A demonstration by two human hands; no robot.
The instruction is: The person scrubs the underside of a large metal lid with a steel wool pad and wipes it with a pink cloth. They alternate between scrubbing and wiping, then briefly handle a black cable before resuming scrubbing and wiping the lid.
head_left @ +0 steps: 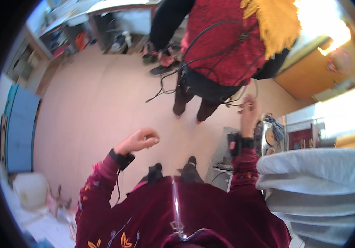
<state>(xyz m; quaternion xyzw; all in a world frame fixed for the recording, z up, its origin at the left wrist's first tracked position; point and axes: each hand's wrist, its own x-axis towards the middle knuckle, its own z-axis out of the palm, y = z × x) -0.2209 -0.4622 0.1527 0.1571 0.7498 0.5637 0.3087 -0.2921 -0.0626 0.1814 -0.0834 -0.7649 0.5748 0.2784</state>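
My left hand [138, 140] is over the floor with its fingers loosely bent and the thumb apart, nothing in it. Farther out, my right hand [249, 109] is raised close to a thin black cable [233, 103] hanging at a co-worker's waist. Blur hides whether its fingers touch or pinch that cable. Straight ahead stands the co-worker [223, 53] in a red patterned top with a yellow fringed scarf [274, 27]. Loops of black cable [194, 39] cross the top and hang down at its left. Both my wrists wear black bands.
On the right, a sewing machine [269, 134] stands beside a pile of pale grey cloth [313, 173]. A blue cabinet [22, 128] is at the left, above a whitish container [31, 190]. Open shelves [119, 25] line the far wall. A wooden panel [309, 78] stands at the far right.
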